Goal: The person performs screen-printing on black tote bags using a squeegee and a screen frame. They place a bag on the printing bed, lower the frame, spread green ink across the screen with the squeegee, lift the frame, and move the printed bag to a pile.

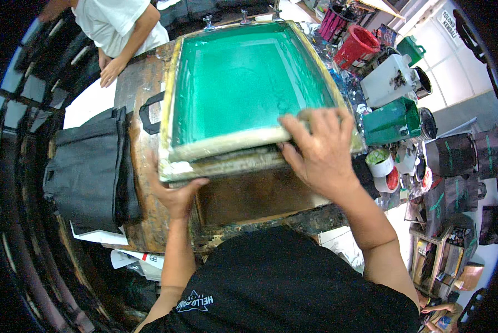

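Fingers of the right hand (327,155) clasp a pale bar (232,142) low on the green screen (238,83), upper centre of view; the left hand (175,197) (fingers blurred) grips the screen's lower-left corner.

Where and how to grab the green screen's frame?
Likely the near edge of the frame, coming from the near side, gripped toward both corners: it is a long, narrow bar, and metal clamps stand along the far edge.

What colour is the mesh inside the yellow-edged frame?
The mesh is green; it shows best in the head view.
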`<state>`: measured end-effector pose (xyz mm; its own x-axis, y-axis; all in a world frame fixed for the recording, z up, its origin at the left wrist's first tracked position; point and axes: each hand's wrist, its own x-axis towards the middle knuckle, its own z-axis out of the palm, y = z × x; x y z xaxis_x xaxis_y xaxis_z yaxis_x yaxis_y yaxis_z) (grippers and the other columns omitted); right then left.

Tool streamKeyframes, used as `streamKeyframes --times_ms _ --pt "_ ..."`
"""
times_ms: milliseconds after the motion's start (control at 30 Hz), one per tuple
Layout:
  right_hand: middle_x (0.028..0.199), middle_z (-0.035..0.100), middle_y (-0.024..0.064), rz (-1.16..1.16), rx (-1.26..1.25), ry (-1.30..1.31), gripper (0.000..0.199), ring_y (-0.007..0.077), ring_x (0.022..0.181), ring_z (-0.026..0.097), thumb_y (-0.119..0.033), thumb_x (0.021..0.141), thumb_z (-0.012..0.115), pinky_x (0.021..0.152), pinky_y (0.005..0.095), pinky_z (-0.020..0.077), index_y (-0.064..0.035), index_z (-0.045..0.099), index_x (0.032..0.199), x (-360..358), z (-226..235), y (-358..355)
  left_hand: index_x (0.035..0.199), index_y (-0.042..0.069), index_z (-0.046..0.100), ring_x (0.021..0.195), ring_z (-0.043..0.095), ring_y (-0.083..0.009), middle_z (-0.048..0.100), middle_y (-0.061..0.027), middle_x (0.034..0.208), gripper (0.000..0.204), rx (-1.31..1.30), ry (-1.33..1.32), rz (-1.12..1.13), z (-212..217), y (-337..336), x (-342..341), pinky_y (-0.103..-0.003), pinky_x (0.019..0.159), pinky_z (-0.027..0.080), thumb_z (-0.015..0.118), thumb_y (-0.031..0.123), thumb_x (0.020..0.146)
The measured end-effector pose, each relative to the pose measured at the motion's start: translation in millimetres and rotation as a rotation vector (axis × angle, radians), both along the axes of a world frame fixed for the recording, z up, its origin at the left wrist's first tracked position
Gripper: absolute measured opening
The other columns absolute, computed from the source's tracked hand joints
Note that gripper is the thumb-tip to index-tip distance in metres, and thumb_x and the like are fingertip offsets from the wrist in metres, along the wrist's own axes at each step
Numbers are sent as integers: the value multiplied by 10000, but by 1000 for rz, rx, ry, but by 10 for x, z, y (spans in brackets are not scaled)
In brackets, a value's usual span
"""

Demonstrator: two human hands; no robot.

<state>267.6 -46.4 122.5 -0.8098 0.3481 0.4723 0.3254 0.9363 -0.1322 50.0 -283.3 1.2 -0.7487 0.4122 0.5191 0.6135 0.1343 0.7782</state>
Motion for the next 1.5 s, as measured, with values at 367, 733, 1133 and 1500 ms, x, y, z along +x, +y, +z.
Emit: streamKeyframes --times_ms 367,733,1133,1500 --pt "758 560 31 -5 322 183 569 176 714 466 -618 1046 477 737 376 388 -92 626 888 -859 1343 800 1627 23 265 1155 567 -243 489 -191 1413 867 442 43 -60 918 716 -509 -355 999 504 786 236 967" --pt "783 613 51 -7 164 64 615 201 776 588 -631 1073 384 939 484 480 -88 626 915 -961 1816 876 1610 34 350 1160 626 -471 639 -335 1192 901 -833 -220 116 -126 298 -182 -515 978 500 826 296 891" --pt "768 573 39 -129 120 -101 599 186 737 525 -620 1072 390 846 438 471 -88 630 935 -1057 1920 885 1273 21 720 608 500 -44 718 -10 1041 301 -55 -318 -57 474 385 -1304 -226 546 431 602 31 996" --pt "873 652 82 -92 108 -88 643 205 851 604 -648 1070 374 956 472 489 -65 626 969 -1004 1930 857 1276 22 697 1066 637 -390 682 -193 1133 373 -423 648 765 491 -1253 -2233 -506 972 491 738 239 976"
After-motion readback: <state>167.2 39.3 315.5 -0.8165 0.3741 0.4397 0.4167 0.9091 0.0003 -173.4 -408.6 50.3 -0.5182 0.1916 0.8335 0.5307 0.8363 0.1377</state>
